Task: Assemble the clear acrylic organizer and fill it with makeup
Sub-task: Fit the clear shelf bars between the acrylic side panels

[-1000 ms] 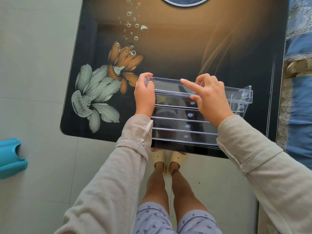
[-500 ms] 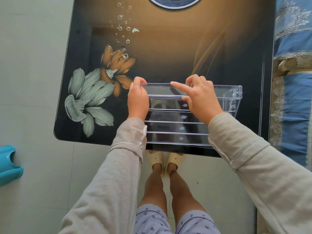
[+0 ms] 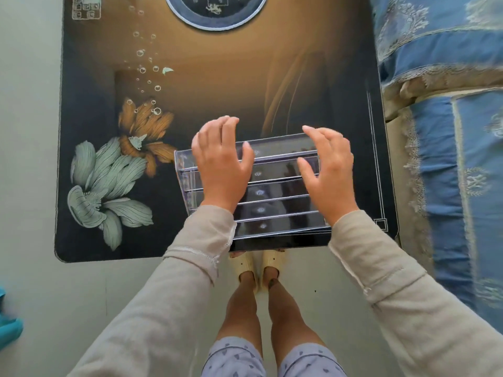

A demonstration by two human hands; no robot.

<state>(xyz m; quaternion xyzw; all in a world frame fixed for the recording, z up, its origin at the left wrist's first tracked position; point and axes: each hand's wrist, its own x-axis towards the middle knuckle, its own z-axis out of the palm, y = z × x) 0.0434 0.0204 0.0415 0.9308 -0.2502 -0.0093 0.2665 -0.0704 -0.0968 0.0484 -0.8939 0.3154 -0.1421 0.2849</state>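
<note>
A clear acrylic organizer [image 3: 275, 202] with several stepped tiers lies on the dark glass table [image 3: 217, 99] near its front edge. My left hand [image 3: 221, 170] hovers over the organizer's left part with fingers spread and relaxed, holding nothing. My right hand [image 3: 328, 170] is over its right part, fingers also spread and loose. Whether either hand touches the acrylic is unclear. The organizer's right end is hidden behind my right hand and sleeve. No makeup shows in view.
The table has a flower print [image 3: 109, 172] at the left and a round dark inlay [image 3: 215, 9] at the far edge. A blue patterned sofa cover [image 3: 449, 131] lies close on the right. A teal object [image 3: 8, 325] sits on the floor at left.
Both hands have let go of the organizer's top tier and opened with fingers spread. The organizer now sits further left relative to my hands, its left end exposed.
</note>
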